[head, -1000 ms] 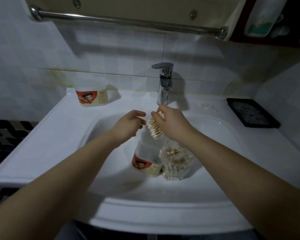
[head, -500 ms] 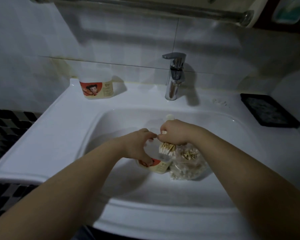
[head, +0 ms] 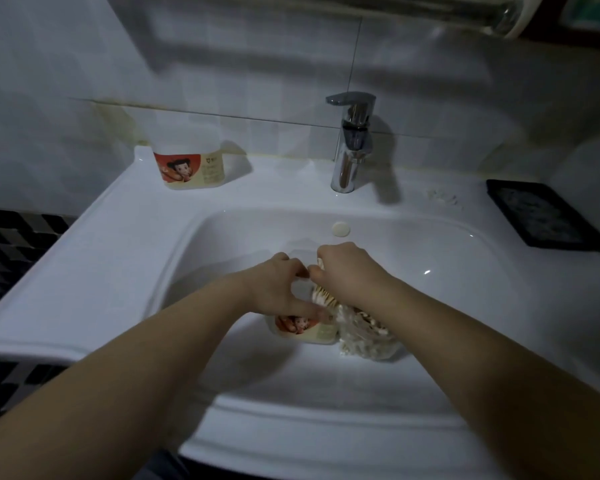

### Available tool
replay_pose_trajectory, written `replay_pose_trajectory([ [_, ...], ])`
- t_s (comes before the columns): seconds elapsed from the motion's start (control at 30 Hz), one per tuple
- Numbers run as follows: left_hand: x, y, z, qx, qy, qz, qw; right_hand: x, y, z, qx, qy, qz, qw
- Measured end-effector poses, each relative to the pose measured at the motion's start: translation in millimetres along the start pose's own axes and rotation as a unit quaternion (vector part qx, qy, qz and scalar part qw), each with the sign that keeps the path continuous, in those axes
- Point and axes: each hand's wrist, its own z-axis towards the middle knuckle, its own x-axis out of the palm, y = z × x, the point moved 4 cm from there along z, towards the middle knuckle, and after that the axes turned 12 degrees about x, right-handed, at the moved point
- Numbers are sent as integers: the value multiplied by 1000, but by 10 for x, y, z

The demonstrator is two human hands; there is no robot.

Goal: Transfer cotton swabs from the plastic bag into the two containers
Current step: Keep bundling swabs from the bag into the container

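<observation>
Swab bundle (head: 323,296) now lower than before, dipping into near container (head: 309,332) standing in sink (head: 447,289). Fingers of right hand (head: 347,275) clamp bundle, feeding it down. Fingers and thumb of left hand (head: 278,289) curl round rim, likely steadying it. Beside it lies plastic bag (head: 368,341), touching; second container (head: 189,168) on ledge.

Sink (head: 84,271): glossy white, plain.
Basin container (head: 312,332): milky translucent body; label red at left, cream at right, cartoon figure on red part.
Corner container (head: 189,168), back-left corner of sink: same milky body, same red-and-cream label with cartoon figure.
Cotton swabs (head: 321,299): white tips, pale tan sticks.
Plastic bag (head: 368,344): clear, white and tan showing through.
Faucet (head: 350,143): shiny chrome, grey handle.
Overflow cap (head: 341,229): cream.
Tray (head: 544,216), right edge of sink: black, mottled grey inside.
Wall tiles (head: 222,64): plain white, yellowish stain near sink's back-left corner.
Floor (head: 11,237): black-and-grey checker pattern.
</observation>
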Motion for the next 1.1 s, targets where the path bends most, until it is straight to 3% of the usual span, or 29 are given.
replay_pose_trajectory([
  [0.2, 27, -39, 44, -17, -27, -7, 999, -19, -26, -7, -4, 22, 18, 1000],
  [0.53, 11, -34, 29, -4, 6, 10, 1000, -23, 0, -75, -33, 81, -98, 991],
  [0.77, -26, -8, -3, 9, 12, 8, 1000, -234, -115, -83, -26, 98, 4, 995],
  [0.97, -39, 15, -11, 8, 9, -1, 1000, -144, -164, -106, -32, 179, 10, 983],
  [1.1, -43, 12, -20, 9, 4, -3, 1000, -135, -142, -78, -55, 148, 7, 987],
])
